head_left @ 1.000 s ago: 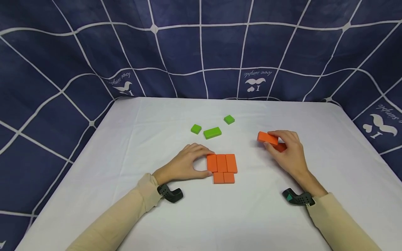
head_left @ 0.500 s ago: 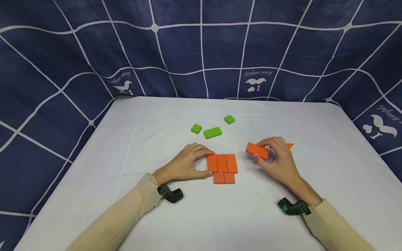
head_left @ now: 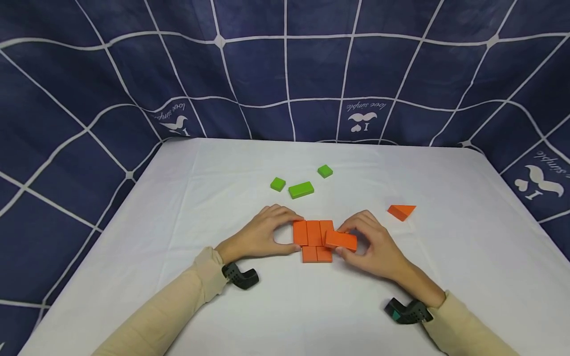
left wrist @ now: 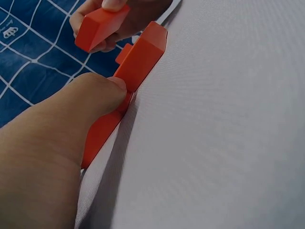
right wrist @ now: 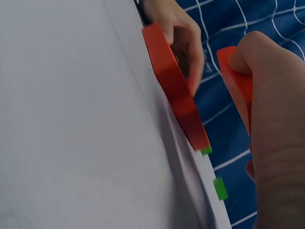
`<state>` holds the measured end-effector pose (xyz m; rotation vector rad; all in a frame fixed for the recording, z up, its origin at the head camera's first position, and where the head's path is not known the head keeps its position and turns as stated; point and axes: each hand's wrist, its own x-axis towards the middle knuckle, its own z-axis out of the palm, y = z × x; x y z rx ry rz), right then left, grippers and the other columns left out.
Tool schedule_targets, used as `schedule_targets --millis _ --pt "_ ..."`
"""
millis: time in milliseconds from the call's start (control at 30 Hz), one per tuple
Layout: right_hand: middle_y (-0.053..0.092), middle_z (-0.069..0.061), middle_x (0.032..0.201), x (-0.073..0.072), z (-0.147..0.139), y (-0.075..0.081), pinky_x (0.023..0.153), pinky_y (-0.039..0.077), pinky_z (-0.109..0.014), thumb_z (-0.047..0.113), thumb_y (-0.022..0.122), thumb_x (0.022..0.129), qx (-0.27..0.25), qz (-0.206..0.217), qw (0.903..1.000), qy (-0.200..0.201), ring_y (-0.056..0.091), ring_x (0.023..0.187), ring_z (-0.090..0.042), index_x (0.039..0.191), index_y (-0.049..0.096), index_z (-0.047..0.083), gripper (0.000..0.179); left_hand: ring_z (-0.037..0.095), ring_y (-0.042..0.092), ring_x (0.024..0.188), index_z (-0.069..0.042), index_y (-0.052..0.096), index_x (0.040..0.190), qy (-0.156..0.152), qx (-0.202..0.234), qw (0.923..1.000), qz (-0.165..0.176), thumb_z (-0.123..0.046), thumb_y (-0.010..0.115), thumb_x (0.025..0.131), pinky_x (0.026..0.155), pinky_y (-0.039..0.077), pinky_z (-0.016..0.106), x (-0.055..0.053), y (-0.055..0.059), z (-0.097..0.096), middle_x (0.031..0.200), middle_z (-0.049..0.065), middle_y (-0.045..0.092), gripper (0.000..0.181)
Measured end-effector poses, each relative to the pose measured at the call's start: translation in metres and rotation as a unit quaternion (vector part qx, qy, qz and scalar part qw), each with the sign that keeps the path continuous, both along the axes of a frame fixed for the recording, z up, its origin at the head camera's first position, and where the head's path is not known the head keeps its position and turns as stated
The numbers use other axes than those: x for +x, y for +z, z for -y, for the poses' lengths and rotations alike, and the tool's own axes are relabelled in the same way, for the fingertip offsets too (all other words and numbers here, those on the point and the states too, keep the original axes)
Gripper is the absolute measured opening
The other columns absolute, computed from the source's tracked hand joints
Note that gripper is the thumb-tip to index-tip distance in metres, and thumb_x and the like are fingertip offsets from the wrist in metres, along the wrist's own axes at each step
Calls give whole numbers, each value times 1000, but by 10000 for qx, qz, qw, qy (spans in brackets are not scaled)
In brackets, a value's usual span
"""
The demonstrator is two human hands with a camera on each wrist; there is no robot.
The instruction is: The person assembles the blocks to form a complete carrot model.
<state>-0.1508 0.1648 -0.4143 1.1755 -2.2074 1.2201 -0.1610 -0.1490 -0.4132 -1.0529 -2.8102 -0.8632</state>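
Several orange blocks [head_left: 313,232] lie flat together on the white cloth, three upright oblongs in a row above two smaller pieces. My left hand [head_left: 262,233] spans the leftmost oblong, pinching its two ends between thumb and fingertips; in the left wrist view the thumb [left wrist: 102,93] presses the near end. My right hand [head_left: 374,246] pinches another orange oblong block [head_left: 341,241] by thumb and fingers. In the right wrist view this held block [right wrist: 236,78] is raised above the flat group [right wrist: 174,86], and in the head view it overlaps the group's right edge.
An orange triangular block [head_left: 402,212] lies beyond the right hand. Behind the orange group are a green oblong block [head_left: 301,190] and two small green blocks, one at left [head_left: 278,184] and one at right [head_left: 325,171]. A dark blue checked cloth [head_left: 285,69] hangs behind the table.
My right hand has carried the orange oblong block left and nearer, from beside the triangular block to over the group's right edge, uncovering the triangle. My left hand stays in place.
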Motion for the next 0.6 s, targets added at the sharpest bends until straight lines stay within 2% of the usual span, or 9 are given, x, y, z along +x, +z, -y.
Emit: schedule_targets --millis 167,400,600 --pt "67 10 105 7 9 1 93 44 -21 10 86 71 174 11 9994 303 55 103 -12 108 70 24 43 9 50 125 -24 64 137 -46 35 10000 -41 -52 78 86 111 39 41 -2 1 -1 131 -11 62 60" --pt "65 16 109 16 17 2 96 43 -24 21 86 80 774 382 9951 474 51 110 -9 110 68 30 35 11 51 125 -23 65 137 -29 54 10000 -23 -51 78 85 110 40 42 -2 2 1 132 -9 63 61" --pt "64 17 110 21 20 0 99 42 -26 28 85 83 1012 309 9929 553 50 113 -10 110 70 30 32 11 51 125 -23 64 137 -65 103 9999 1 -51 79 85 110 40 43 -2 0 0 132 -10 63 61"
